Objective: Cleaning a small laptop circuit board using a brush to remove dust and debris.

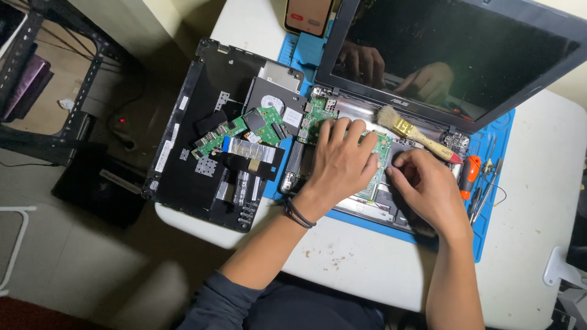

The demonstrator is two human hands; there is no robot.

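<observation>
An opened laptop base (373,211) lies on a blue mat (492,214) with its dark screen (452,49) tilted up behind. My left hand (342,162) rests flat, fingers spread, on the green circuit board (318,113) inside the base. My right hand (425,186) presses with curled fingers on the board's right side; whether it pinches something small cannot be told. A wooden brush (409,131) with pale bristles lies across the hinge area just above both hands.
A removed black bottom cover (183,116) lies at the left, holding a small green board (235,131), a hard drive (275,101) and ribbon cables. An orange-handled screwdriver (469,174) and tweezers (486,183) lie on the mat at right. A phone (309,15) sits at the top.
</observation>
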